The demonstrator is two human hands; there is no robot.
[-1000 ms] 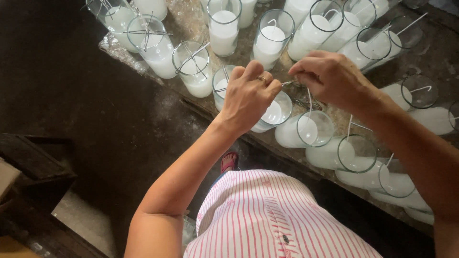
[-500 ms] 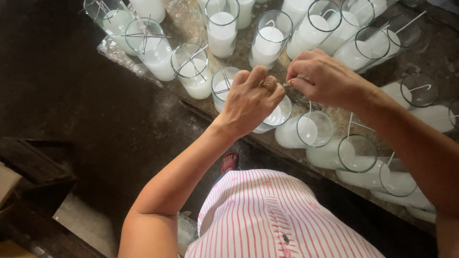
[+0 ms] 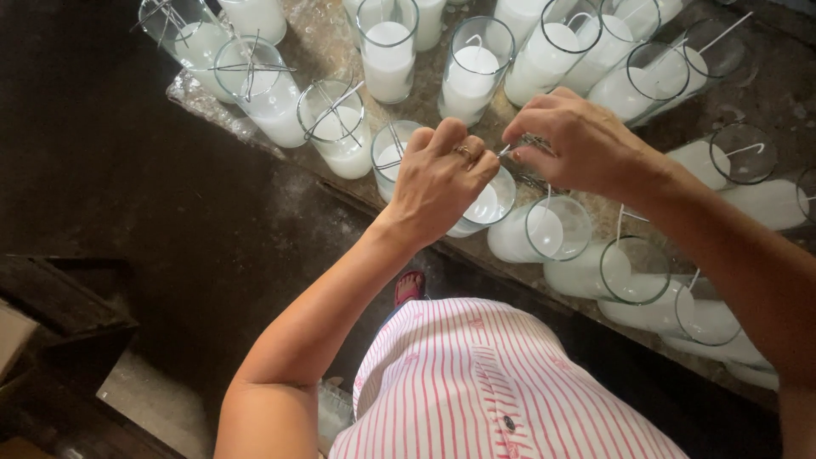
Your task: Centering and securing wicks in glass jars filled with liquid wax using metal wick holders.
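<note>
Hands (image 3: 442, 174) nearer over cluttered table (image 3: 765, 93)

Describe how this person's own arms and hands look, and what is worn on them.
Both forearms are bare, with no sleeves, gloves, watch or bracelets in view. The left hand wears a thin ring on one finger; no ring shows on the right hand. Lower down in the view, the person's own garment is a white shirt with thin pink stripes and a small dark button.
</note>
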